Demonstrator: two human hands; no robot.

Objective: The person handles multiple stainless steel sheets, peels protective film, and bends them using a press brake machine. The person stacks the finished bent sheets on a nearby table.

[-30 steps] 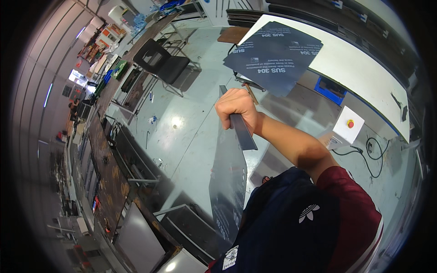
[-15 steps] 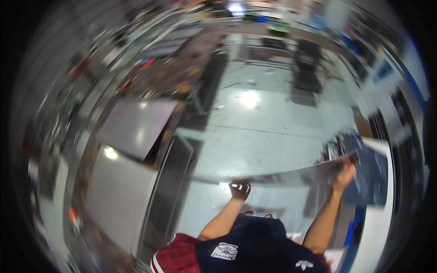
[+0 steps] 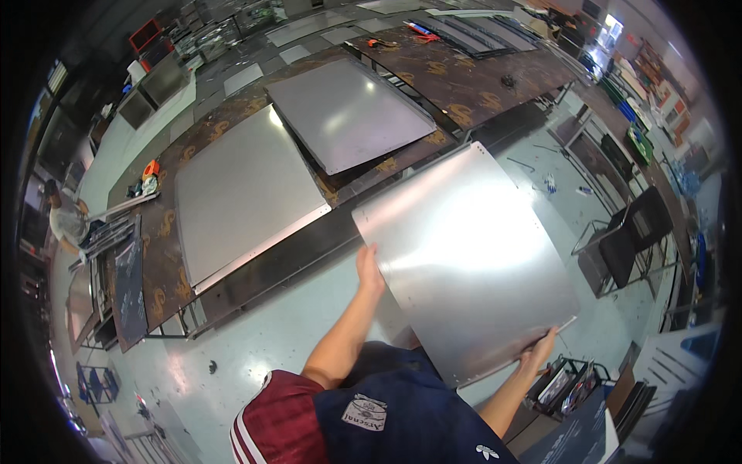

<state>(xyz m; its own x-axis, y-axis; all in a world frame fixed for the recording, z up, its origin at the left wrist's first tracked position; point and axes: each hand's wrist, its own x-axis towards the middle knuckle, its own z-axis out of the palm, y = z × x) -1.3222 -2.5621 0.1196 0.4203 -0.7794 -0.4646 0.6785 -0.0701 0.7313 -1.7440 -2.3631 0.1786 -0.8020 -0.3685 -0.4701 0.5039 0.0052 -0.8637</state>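
Observation:
My left hand (image 3: 369,267) grips the left edge of a large shiny sheet metal panel (image 3: 456,263), its fingers passing out of sight beneath. At the panel's near right corner, my right hand (image 3: 539,349) is closed on the edge. The panel is held in the air before my body, broad face up, its far corner close to the table's edge. Two similar grey panels, a nearer panel (image 3: 247,197) and a farther panel (image 3: 352,116), lie on the brown patterned table (image 3: 433,73). They rest side by side, with a dark gap between them.
A black chair (image 3: 618,247) stands on the right. By my right arm is a rack of small items (image 3: 568,383) on the floor. An orange tool (image 3: 151,168) lies at the table's left end. Another person (image 3: 69,220) is at the far left.
My view has swung, bringing the table to the front. The panel, seen nearly edge-on and low before, now shows its broad face. Both hands still hold it.

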